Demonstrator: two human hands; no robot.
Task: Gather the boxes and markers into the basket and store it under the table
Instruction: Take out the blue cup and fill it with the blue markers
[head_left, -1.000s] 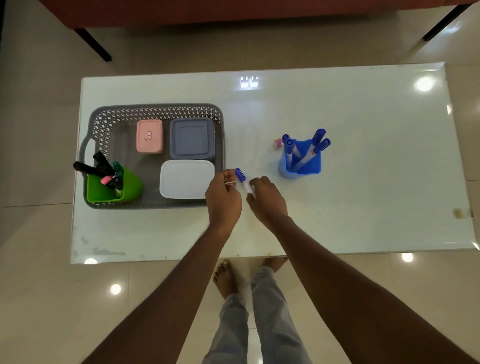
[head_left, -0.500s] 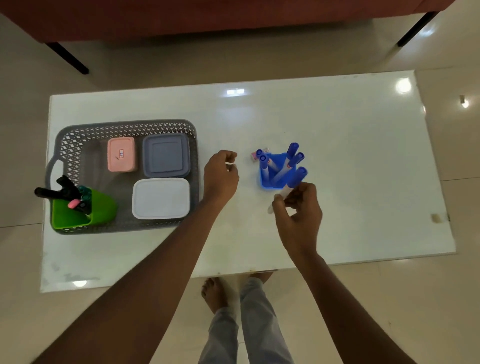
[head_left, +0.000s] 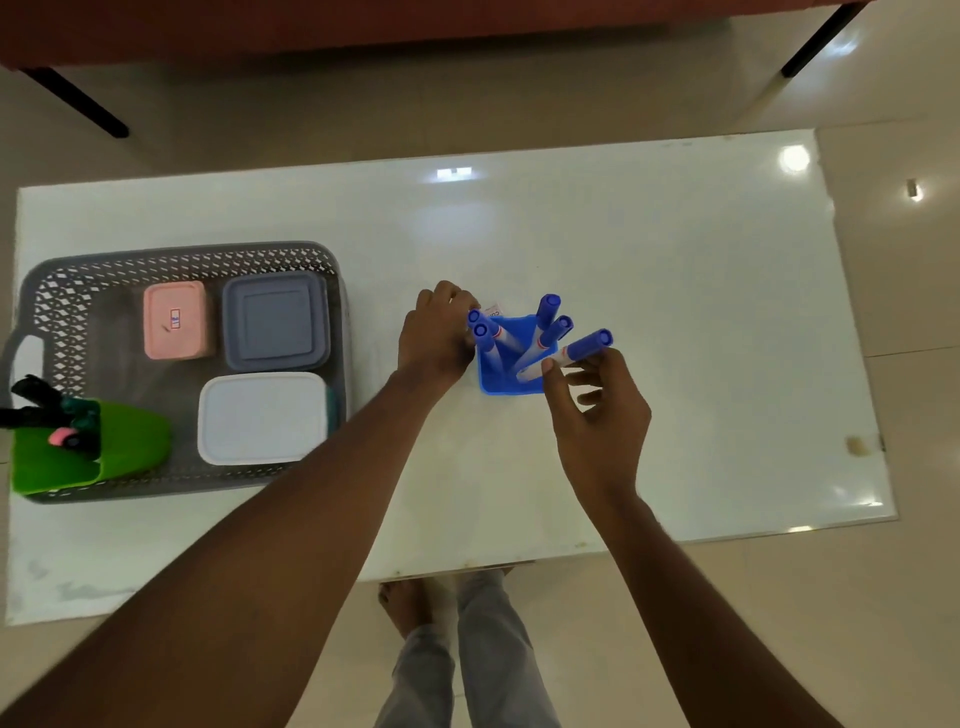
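Note:
A grey basket (head_left: 62, 291) sits at the table's left end. Inside it lie a pink box (head_left: 175, 319), a grey box (head_left: 275, 322) and a white box (head_left: 262, 415), plus a green holder (head_left: 93, 460) with dark markers. A blue holder (head_left: 506, 376) with several blue markers stands mid-table. My right hand (head_left: 597, 410) pinches a blue-capped marker (head_left: 571, 353), its white tip over the holder's mouth. My left hand (head_left: 439, 332) rests against the holder's left side, fingers curled by two markers; whether it grips anything I cannot tell.
The white glossy table (head_left: 675, 312) stretches to the right. A small pink item (head_left: 493, 312) lies just behind the blue holder. A small tan speck (head_left: 854, 445) sits near the right edge. My feet show below the table's front edge.
My right hand carried the blue marker from mid-table to the blue holder. My left hand moved right to the holder's side.

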